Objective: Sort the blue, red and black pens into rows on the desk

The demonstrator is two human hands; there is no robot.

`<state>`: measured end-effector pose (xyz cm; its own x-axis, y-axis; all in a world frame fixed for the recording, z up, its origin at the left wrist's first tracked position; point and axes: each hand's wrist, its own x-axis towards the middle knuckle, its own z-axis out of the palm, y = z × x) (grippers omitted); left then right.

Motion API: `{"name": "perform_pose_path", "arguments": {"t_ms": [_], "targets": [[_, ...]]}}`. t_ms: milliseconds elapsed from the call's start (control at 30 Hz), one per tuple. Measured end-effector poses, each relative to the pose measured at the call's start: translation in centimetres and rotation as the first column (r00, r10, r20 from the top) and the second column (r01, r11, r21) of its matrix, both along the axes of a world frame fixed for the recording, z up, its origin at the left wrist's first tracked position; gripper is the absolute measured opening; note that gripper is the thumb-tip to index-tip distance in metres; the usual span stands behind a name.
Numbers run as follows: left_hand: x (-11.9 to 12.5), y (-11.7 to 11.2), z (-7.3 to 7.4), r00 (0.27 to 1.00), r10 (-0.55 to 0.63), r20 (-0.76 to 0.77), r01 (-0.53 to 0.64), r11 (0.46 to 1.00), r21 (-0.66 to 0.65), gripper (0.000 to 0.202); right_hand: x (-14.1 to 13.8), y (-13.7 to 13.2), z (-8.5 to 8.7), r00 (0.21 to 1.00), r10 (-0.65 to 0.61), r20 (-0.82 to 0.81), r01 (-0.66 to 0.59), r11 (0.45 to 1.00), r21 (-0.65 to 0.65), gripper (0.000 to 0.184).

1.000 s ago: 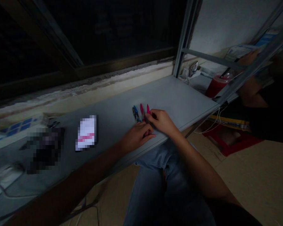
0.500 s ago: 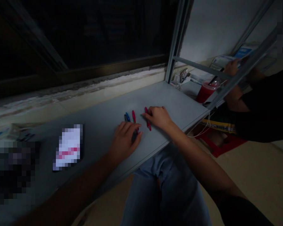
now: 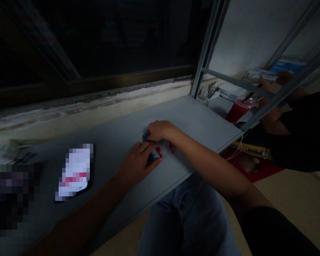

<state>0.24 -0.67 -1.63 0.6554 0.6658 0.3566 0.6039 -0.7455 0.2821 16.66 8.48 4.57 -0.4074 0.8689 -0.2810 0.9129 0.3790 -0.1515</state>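
1. Closest: the left hand (image 3: 137, 158), palm down on the worktop (image 3: 192, 112), right of the phone (image 3: 73, 170). Thumb and fingertips sit apart with pen ends showing in the gap; can't tell if that grip is squeezing anything.
2. A loose red pen (image 3: 171, 147) lies right of the phone, past the left hand and just by the right forearm. I'd carry that arm a bit high, since a dragging wrist could easily roll it.
3. The main bunch, a second red pen (image 3: 159, 152) and a blue pen (image 3: 145, 136), is also right of the phone, between the hands and partly covered. Light pressure on the near ends should stop them rolling.
4. Right hand (image 3: 158, 131): right of the phone, curled down at the far ends. Fingertips hidden, so no idea if its grip is clamped or apart. I'd use fingertips only, 1 pen at a time.
5. Way right of the phone, past the metal frame (image 3: 236, 81): a cup (image 3: 237, 112) of red drink and another person's hand (image 3: 268, 85).
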Motion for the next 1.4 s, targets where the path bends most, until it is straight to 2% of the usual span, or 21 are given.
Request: {"name": "perform_pose_path", "arguments": {"t_ms": [67, 133, 167, 233, 267, 300, 367, 533, 667, 733, 867, 1000, 1100, 1267, 1400], "targets": [[-0.1, 0.0, 0.0, 0.999, 0.032, 0.031, -0.032, 0.999, 0.013, 0.037, 0.2, 1.2, 0.3, 0.996, 0.067, -0.060, -0.070, 0.997, -0.039, 0.035], [-0.1, 0.0, 0.0, 0.993, 0.085, 0.082, -0.086, 0.996, 0.014, 0.042, 1.1, 2.1, 0.0, 0.964, 0.076, -0.255, -0.106, 0.989, -0.108, 0.037], [-0.1, 0.0, -0.1, 0.988, 0.106, 0.109, -0.108, 0.994, 0.011, 0.043, 1.6, 2.4, -0.3, 0.912, 0.048, -0.406, -0.119, 0.981, -0.153, 0.038], [-0.1, -0.1, -0.1, 0.983, 0.119, 0.143, -0.121, 0.993, 0.005, 0.041, 2.6, 2.6, -1.0, 0.725, -0.100, -0.682, -0.130, 0.952, -0.278, 0.034], [-0.1, -0.2, -0.1, 0.981, 0.118, 0.155, -0.120, 0.993, 0.006, 0.040, 3.0, 2.6, -1.3, 0.632, -0.171, -0.756, -0.157, 0.927, -0.341, 0.030], [-0.1, -0.3, 0.0, 0.980, 0.115, 0.165, -0.118, 0.993, 0.010, 0.039, 3.2, 2.5, -1.6, 0.570, -0.223, -0.791, -0.199, 0.896, -0.396, 0.028], [-0.1, -0.4, 0.2, 0.974, 0.122, 0.191, -0.129, 0.991, 0.026, 0.040, 3.5, 2.2, -1.8, 0.507, -0.288, -0.813, -0.274, 0.840, -0.468, 0.026], [-0.2, -0.7, 0.5, 0.973, 0.097, 0.210, -0.118, 0.989, 0.090, 0.035, 3.3, 1.4, -1.2, 0.482, -0.352, -0.802, -0.330, 0.775, -0.539, 0.020], [-0.3, -0.9, 0.5, 0.971, 0.074, 0.229, -0.108, 0.985, 0.138, 0.027, 3.4, 1.3, -1.1, 0.476, -0.353, -0.806, -0.346, 0.767, -0.540, 0.028], [-0.4, -1.0, 0.7, 0.958, 0.123, 0.260, -0.163, 0.977, 0.139, 0.019, 3.5, 1.4, -1.2, 0.458, -0.355, -0.815, -0.321, 0.789, -0.524, 0.039], [-0.7, -1.0, 1.2, 0.912, 0.296, 0.285, -0.321, 0.946, 0.044, 0.015, 3.4, 1.5, -1.4, 0.349, -0.389, -0.853, -0.297, 0.817, -0.495, 0.056], [-1.2, -0.4, 1.5, 0.838, 0.456, 0.300, -0.468, 0.883, -0.035, 0.034, 3.1, 1.2, -1.4, 0.301, -0.341, -0.890, -0.306, 0.850, -0.429, 0.062], [-1.4, 0.0, 1.4, 0.846, 0.467, 0.256, -0.473, 0.880, -0.042, 0.035, 3.0, 1.0, -1.3, 0.334, -0.287, -0.898, -0.309, 0.866, -0.392, 0.068], [-1.2, 0.4, 1.5, 0.847, 0.489, 0.211, -0.482, 0.872, -0.087, 0.035, 3.1, 1.3, -1.3, 0.459, -0.190, -0.868, -0.229, 0.919, -0.323, 0.072], [-0.9, 0.6, 1.9, 0.856, 0.470, 0.214, -0.435, 0.879, -0.193, 0.035, 2.9, 1.4, -1.2, 0.457, -0.127, -0.880, -0.244, 0.934, -0.262, 0.070]]}}
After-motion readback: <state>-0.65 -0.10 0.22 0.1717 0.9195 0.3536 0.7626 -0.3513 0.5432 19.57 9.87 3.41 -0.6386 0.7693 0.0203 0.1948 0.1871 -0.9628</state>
